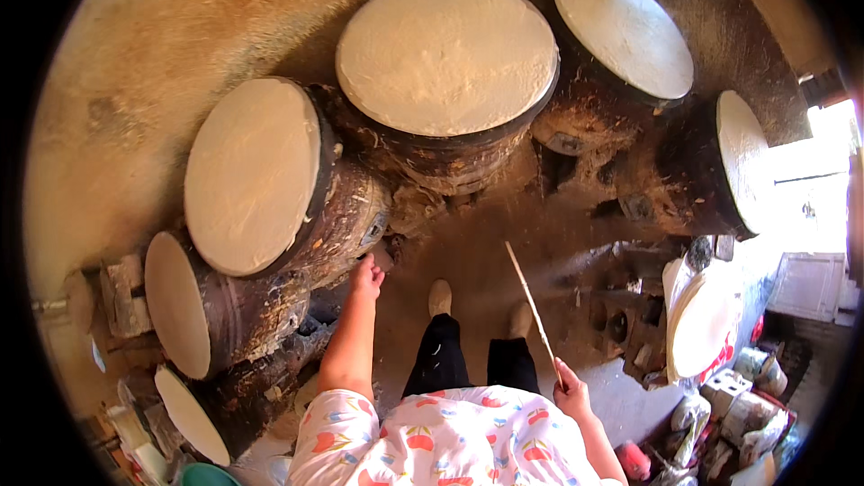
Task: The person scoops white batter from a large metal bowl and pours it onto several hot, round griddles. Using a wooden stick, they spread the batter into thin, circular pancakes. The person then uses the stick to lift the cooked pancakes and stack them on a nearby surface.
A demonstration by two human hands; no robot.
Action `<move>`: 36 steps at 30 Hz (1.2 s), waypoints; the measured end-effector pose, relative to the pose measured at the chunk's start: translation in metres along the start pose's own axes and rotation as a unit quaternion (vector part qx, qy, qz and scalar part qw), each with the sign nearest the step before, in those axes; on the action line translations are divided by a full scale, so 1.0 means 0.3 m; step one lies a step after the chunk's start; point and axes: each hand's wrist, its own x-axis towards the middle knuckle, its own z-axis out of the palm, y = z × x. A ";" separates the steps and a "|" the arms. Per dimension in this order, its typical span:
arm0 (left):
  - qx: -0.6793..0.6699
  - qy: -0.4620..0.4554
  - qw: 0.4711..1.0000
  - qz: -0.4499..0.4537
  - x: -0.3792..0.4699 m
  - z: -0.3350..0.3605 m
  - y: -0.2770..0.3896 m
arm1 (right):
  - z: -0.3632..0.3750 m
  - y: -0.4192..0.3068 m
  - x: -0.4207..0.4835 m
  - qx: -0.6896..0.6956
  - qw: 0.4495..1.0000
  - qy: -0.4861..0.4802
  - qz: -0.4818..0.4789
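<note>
My right hand (572, 391) grips the lower end of a thin pale stick (531, 300), which points up and away over the floor. Loosely bent, with nothing visible in it, my left hand (366, 275) hovers near the side of a drum-shaped stove (347, 216). That stove's round top (253, 175) wears a pale, batter-like layer with a rough edge. Straight ahead, a larger dark-rimmed round top (447, 54) is coated the same way. Two more coated tops stand to the right, one farther back (622, 34) and one near the window (741, 158).
Lower left are two smaller pale round tops (177, 304), (191, 416) and a green basin (209, 475). A stack of thin round sheets (702, 327) sits at right, above bags and a white perforated block (725, 385). My shoes (440, 298) are on the brown floor (466, 243).
</note>
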 end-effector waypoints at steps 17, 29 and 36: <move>-0.185 0.037 0.980 -0.064 0.405 0.211 0.067 | 0.186 0.145 -0.055 0.029 0.988 0.036 0.148; -0.101 0.100 0.989 -0.042 0.405 0.229 0.099 | 0.187 0.208 -0.080 0.077 0.986 0.070 0.134; -0.094 0.075 0.992 -0.040 0.346 0.253 0.110 | 0.169 0.191 -0.063 0.059 0.985 0.052 0.151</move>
